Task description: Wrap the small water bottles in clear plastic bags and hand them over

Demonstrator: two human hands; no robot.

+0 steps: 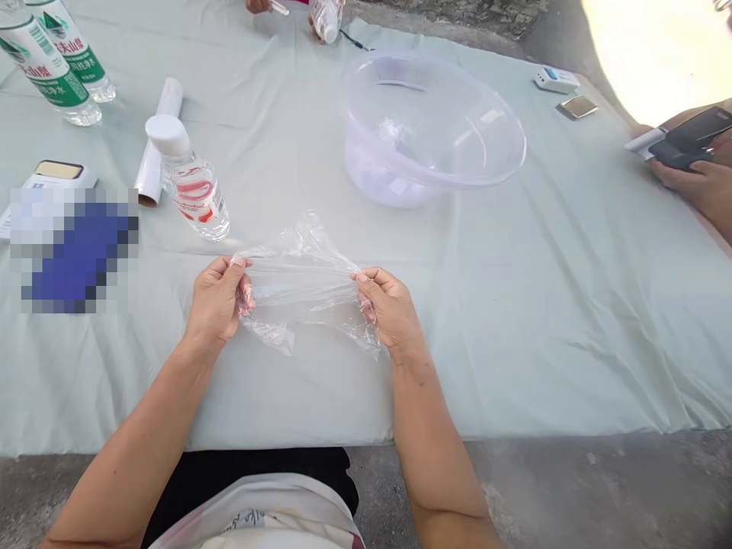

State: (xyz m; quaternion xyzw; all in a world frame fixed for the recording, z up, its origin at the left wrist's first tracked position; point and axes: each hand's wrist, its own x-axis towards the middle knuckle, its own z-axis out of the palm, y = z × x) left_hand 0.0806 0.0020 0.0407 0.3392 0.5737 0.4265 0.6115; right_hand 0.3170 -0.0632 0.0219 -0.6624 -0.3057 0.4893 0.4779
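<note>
A crumpled sheet of clear plastic film [303, 286] is stretched between my two hands, above the near part of the table. My left hand [220, 293] pinches its left end between thumb and fingers. At the other end, my right hand [386, 301] grips the film the same way. Loose folds hang below both hands and stick up at the back. Just beyond my left hand stands a small clear bottle [194, 191] with a white cap and red print. Farther off to the right sits a translucent plastic basin [389, 179] with small clear items inside.
Behind the small bottle lies a white roll [163, 141]. Two large water bottles [43, 72] stand at the far left, near a white device [62, 179] and a blurred blue patch. Another person's hand [695, 183] holds a dark device at right; others' hands show at the top.
</note>
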